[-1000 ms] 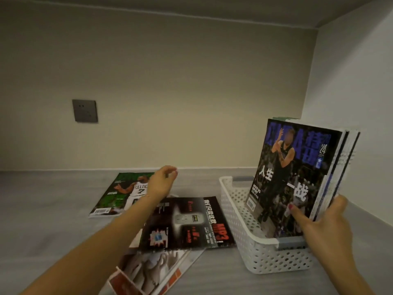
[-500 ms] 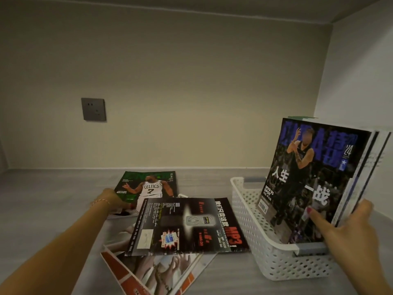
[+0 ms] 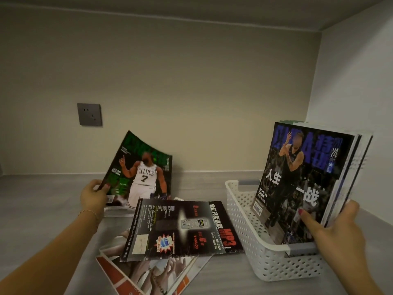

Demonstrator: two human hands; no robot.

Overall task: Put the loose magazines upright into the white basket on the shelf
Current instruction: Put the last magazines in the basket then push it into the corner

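Note:
My left hand [image 3: 94,195] grips the left edge of a green Celtics magazine [image 3: 140,171] and holds it tilted up off the shelf. A white perforated basket [image 3: 255,237] stands at the right. Several magazines stand upright in it, a dark blue basketball one [image 3: 297,177] in front. My right hand [image 3: 338,231] clasps the lower right corner of that stack, thumb on the front cover. A black magazine with an MP3 advert [image 3: 180,228] lies flat between hand and basket, on top of an orange-and-white magazine [image 3: 153,273].
The grey shelf surface [image 3: 42,209] runs left of the magazines. A grey wall socket [image 3: 89,114] sits on the beige back wall. The white side wall [image 3: 357,103] stands just right of the basket.
My left hand reached past the black magazine, took the green magazine by its left edge and raised it from flat to tilted up. My right hand kept hold of the stack.

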